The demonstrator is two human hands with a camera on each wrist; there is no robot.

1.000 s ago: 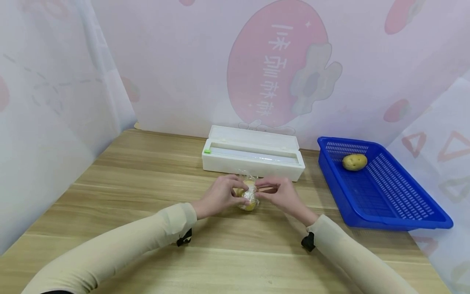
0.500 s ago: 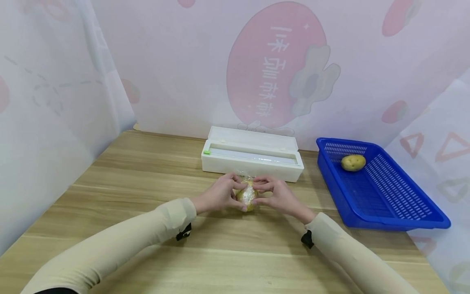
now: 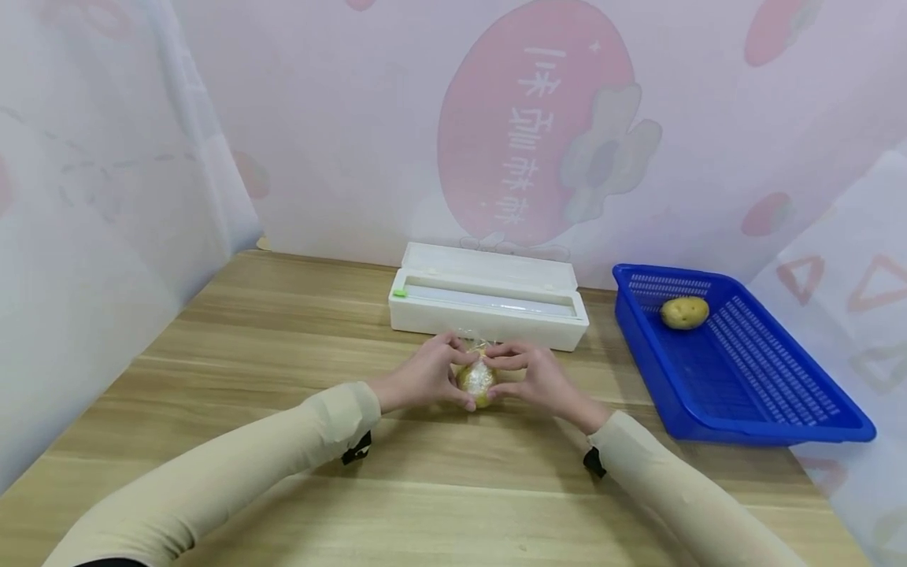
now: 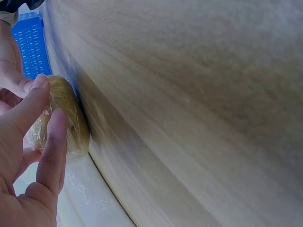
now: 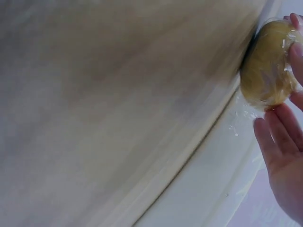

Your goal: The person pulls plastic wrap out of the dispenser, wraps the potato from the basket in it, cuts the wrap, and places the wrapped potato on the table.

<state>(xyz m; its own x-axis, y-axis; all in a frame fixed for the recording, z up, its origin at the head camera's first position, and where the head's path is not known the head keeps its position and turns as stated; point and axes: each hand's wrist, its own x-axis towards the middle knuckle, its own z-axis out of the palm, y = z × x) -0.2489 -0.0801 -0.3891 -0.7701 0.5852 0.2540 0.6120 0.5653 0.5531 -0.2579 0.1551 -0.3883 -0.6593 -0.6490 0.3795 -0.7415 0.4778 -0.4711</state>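
A potato wrapped in clear cling film sits on the wooden table between the two hands. The left hand holds its left side, thumb near and fingers at the far side. From the right, the right hand holds it in the same way, fingertips on the film at the top. Close up in the left wrist view, the wrapped potato shows wrinkled, shiny film. Loose film sticks out past its far end, as the right wrist view shows on the potato. The palms are partly hidden.
Just behind the hands stands a long white cling film dispenser with its lid raised and a green slider at the left. At the right, a blue plastic basket holds one unwrapped potato. Printed cloth walls border the table.
The fingers have pressed the film flatter over the potato, and the right hand has moved in closer, its thumb now on the potato's near right side. The dispenser and basket stay put.
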